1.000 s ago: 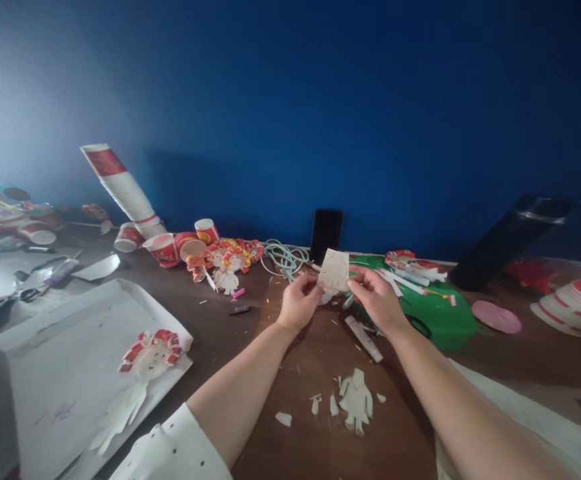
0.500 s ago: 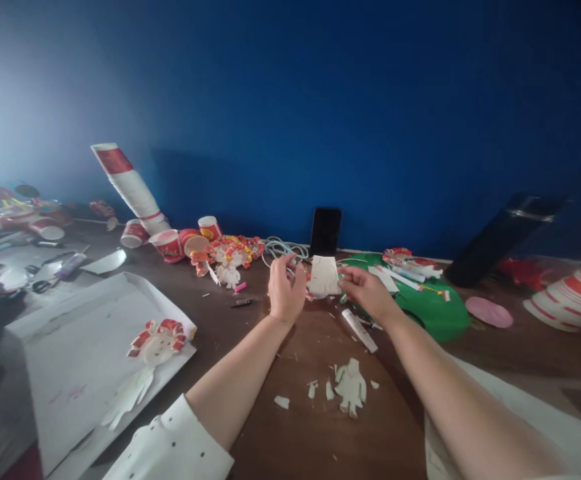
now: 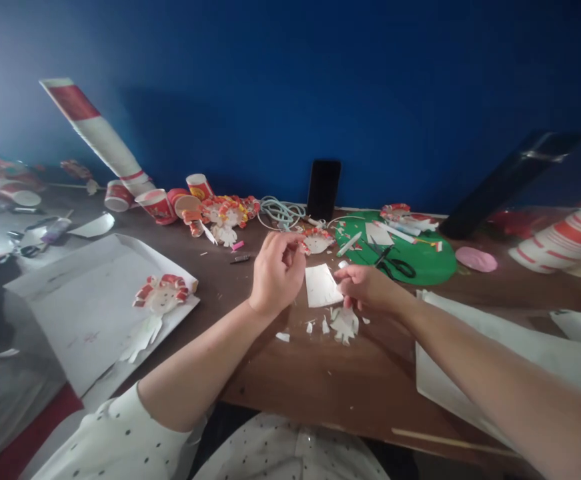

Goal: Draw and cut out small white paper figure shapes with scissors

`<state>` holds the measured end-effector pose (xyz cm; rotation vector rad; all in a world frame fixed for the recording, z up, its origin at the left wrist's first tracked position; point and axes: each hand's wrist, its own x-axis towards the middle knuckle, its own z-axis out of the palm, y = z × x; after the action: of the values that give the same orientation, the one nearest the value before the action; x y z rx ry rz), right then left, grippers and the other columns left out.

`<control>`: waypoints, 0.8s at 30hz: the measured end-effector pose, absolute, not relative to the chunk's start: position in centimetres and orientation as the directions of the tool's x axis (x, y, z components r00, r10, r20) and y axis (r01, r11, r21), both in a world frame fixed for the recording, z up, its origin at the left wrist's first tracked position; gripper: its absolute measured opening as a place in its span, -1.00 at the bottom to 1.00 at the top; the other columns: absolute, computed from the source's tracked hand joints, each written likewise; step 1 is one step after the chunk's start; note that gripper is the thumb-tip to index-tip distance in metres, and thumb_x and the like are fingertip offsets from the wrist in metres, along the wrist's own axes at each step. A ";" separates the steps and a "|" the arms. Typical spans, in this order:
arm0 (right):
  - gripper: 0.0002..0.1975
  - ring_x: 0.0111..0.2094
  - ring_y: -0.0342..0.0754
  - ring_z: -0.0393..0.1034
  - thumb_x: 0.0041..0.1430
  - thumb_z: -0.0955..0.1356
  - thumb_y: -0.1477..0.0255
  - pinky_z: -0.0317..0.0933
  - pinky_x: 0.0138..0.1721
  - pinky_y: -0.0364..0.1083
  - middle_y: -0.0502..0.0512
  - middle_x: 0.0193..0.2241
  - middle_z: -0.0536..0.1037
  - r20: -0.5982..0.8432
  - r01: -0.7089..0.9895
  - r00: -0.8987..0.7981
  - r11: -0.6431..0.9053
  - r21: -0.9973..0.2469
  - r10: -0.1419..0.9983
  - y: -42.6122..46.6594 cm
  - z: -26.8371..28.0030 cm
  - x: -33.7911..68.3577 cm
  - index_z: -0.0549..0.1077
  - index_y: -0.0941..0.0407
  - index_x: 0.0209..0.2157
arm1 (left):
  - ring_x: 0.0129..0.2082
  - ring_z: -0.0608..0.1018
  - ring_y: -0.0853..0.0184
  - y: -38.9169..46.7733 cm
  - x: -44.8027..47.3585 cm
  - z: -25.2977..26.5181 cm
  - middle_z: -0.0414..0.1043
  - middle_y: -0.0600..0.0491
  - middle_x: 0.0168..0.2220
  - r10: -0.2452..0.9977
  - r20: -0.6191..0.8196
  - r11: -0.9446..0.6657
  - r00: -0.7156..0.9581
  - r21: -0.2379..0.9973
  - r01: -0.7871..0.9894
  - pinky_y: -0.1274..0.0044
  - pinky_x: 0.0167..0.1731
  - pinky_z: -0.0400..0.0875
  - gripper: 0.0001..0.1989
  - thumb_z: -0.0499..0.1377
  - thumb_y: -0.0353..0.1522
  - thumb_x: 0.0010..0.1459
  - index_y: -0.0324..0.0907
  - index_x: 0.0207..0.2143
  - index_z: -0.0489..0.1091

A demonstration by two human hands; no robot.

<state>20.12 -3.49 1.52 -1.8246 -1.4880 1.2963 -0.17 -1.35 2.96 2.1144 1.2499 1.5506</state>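
A piece of white card (image 3: pixel 323 287) hangs low over the table, its right edge between the thumb and fingers of my right hand (image 3: pixel 367 288). To its left, my left hand (image 3: pixel 277 275) is closed with the fingertips together. Whether anything small sits in that pinch I cannot make out. Just beyond those fingertips lies a paper face with a red-and-white border (image 3: pixel 319 241). A white figure cut-out (image 3: pixel 344 325) rests below my right hand, with several paper scraps (image 3: pixel 325 325) beside it. A small white end of something (image 3: pixel 343 265) shows behind my right fingers.
Scissors (image 3: pixel 395 263) and pens lie on a green disc (image 3: pixel 437 263). A black phone (image 3: pixel 324 190) leans on the blue wall. Paper cups (image 3: pixel 156 205) and a tall cup stack (image 3: pixel 95 133) stand left. Large white sheets (image 3: pixel 85 300) flank both arms; a dark bottle (image 3: pixel 510 183) leans right.
My view has tilted downward. The card has come down nearer the cut-out with my right hand. My left fingers, spread before, have closed together.
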 end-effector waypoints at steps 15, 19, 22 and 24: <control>-0.73 -0.38 0.09 0.48 0.10 0.40 0.27 0.12 -0.45 -0.07 0.17 -0.35 0.58 -0.036 0.960 -0.063 0.051 -0.277 0.997 -10.1 0.9 20.2 0.45 0.07 -0.17 | -0.19 0.41 0.20 -4.3 -0.8 1.4 0.43 -0.06 -0.30 0.597 0.100 -0.799 0.796 0.164 0.578 0.42 -0.21 0.35 -0.76 0.08 -0.30 0.26 -0.19 -0.33 0.51; -0.65 -0.35 0.09 0.49 0.08 0.41 0.31 0.17 -0.39 -0.05 0.15 -0.32 0.59 -0.062 0.925 -0.047 0.020 -0.381 0.997 -10.1 0.1 20.6 0.42 0.06 -0.07 | -0.20 0.39 0.21 -4.2 -0.8 1.3 0.42 -0.04 -0.30 0.563 0.071 -0.825 0.823 0.100 0.556 0.43 -0.24 0.33 -0.79 0.06 -0.39 0.26 -0.18 -0.28 0.51; -0.58 -0.32 0.07 0.50 0.10 0.38 0.36 0.21 -0.34 -0.04 0.10 -0.33 0.59 -0.114 0.875 -0.041 -0.020 -0.484 0.993 -10.1 -0.1 21.2 0.37 0.05 0.03 | -0.21 0.39 0.21 -4.0 -0.9 1.3 0.42 -0.04 -0.31 0.552 0.071 -0.834 0.831 0.074 0.547 0.43 -0.27 0.31 -0.80 0.07 -0.43 0.25 -0.18 -0.27 0.51; -0.57 -0.35 0.04 0.49 0.11 0.37 0.37 0.22 -0.33 -0.05 0.07 -0.37 0.59 -0.147 0.833 -0.033 -0.054 -0.551 0.989 -10.1 -0.3 21.8 0.36 0.04 0.04 | -0.20 0.40 0.21 -3.9 -1.0 1.3 0.43 -0.04 -0.30 0.557 0.066 -0.830 0.828 0.072 0.553 0.43 -0.27 0.30 -0.81 0.08 -0.44 0.24 -0.18 -0.27 0.51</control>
<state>21.76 -10.13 -0.25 -1.9489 -1.9260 0.7394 -1.01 -3.88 1.31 2.9561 0.8978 0.1299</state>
